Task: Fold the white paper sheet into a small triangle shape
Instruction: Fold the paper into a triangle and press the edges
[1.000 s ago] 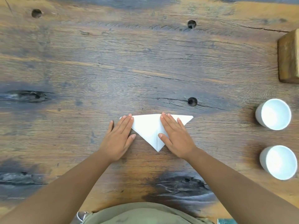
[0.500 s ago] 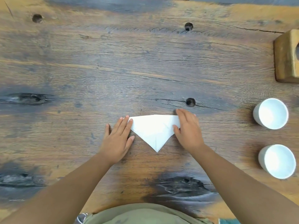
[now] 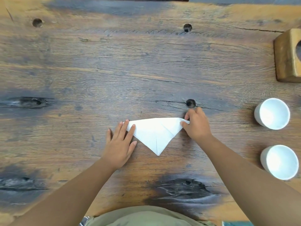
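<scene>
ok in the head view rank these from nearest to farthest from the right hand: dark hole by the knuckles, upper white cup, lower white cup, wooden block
From the right hand, which pinches the white paper sheet's right corner:
1. Dark hole, just beyond the fingers.
2. Upper white cup, to the right.
3. Lower white cup, right and nearer the person.
4. Wooden block, far right corner.

Left hand (image 3: 119, 145) flat on paper triangle (image 3: 154, 133); right hand (image 3: 197, 126) pinching right corner.
</scene>
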`<state>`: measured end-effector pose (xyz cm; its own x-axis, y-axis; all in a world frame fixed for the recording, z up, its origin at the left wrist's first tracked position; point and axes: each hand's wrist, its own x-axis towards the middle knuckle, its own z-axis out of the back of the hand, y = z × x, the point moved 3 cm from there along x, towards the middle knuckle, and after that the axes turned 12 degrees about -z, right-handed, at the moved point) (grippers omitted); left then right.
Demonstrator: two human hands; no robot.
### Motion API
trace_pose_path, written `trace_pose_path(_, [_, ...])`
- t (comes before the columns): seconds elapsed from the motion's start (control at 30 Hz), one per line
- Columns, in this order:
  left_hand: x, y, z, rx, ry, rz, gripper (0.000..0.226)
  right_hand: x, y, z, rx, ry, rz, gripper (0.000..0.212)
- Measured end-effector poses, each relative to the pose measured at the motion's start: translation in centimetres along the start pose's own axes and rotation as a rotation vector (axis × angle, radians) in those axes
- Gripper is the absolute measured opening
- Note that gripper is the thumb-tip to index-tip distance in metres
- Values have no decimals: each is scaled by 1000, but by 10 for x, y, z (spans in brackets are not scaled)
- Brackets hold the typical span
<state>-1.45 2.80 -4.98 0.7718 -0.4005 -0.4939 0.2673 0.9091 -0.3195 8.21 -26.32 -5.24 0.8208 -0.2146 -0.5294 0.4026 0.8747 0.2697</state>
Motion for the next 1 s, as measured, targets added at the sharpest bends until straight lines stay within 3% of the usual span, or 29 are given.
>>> trace_pose_path(0.13, [-5, -11, 5, 30, -7, 13, 71, 1, 4, -1, 240, 45, -61, 22])
trace_pose_path(0.3, [-7, -24, 7, 98, 0, -11, 67, 2, 5, -8, 789, 183, -333, 21])
trace_pose_path(0.47, [-3, -35, 2, 162, -13, -174, 61, -2, 0, -13, 1109, 247, -482, 18])
trace_pose_path(0.57, [1, -41, -2, 181, -6, -249, 58, -6, -1, -15, 1131, 236, -496, 5])
trace_pose_path(0.7, [6, -44, 0, 162, -7, -254, 58, -7, 2, -15, 1060, 193, -455, 16])
trace_pose_path(1.0, [22, -52, 5, 152, 1, -305, 57, 27, 19, 15, 987, 141, -346, 18])
